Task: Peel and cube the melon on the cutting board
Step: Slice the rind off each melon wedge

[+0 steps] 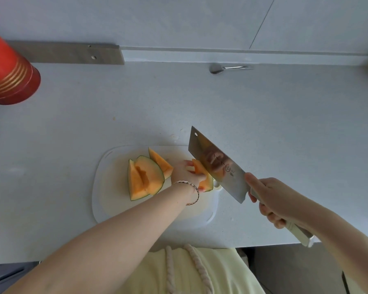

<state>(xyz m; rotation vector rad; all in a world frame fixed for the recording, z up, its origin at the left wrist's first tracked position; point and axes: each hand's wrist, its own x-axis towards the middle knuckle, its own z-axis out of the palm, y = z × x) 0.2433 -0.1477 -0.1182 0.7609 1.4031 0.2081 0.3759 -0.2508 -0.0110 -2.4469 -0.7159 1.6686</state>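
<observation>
Looking down through the head camera, we saw a white cutting board (106, 166) lying on a pale desk (263, 113). Several unpeeled melon wedges (145, 177), orange flesh edged with green rind, leaned together on the board's left and middle.

Just to their right, the left hand (186, 170) gripped one more wedge (203, 179), fingers and thumb curled round it, at the board's right side. The right hand (278, 200) was wrapped round the pale handle of a broad cleaver (215, 164). Its blade stood tilted against the right side of the held wedge. We could not tell whether the edge had entered the fruit.

We judged the step to be paring the rind from this wedge. To do it well, we would run the blade just inside the green and follow the curve. We would also brace the wedge on the board and steer the edge away from the left fingertips, which sat very near the steel.

A spoon (219, 68) lay far back on the desk, and stacked red cups (11, 77) stood at the far left.
</observation>
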